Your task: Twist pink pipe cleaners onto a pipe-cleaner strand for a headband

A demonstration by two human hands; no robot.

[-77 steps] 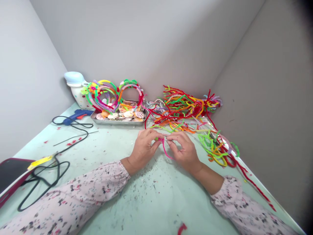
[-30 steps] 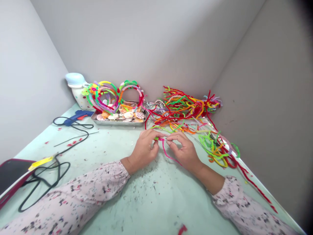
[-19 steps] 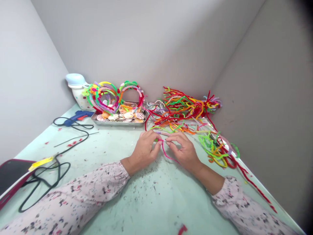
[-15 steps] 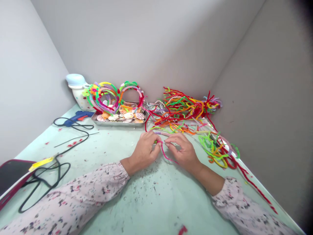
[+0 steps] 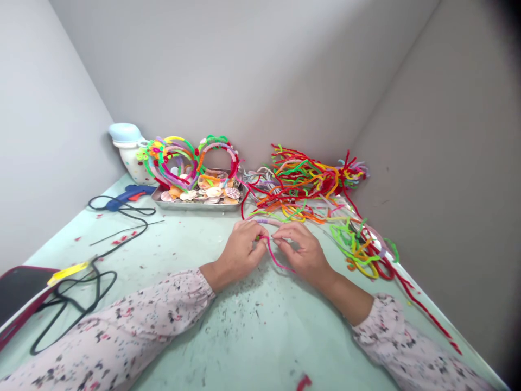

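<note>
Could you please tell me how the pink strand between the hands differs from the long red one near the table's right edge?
The pink strand is pinched in the left hand, while the red strand lies on the table. The pink strand looks thinner and shows less length than the red strand. Both look fuzzy.

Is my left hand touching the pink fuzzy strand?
Touching. The head view shows the left hand pinching the pink fuzzy strand between thumb and fingers, the rest of it curving toward the right hand.
</note>
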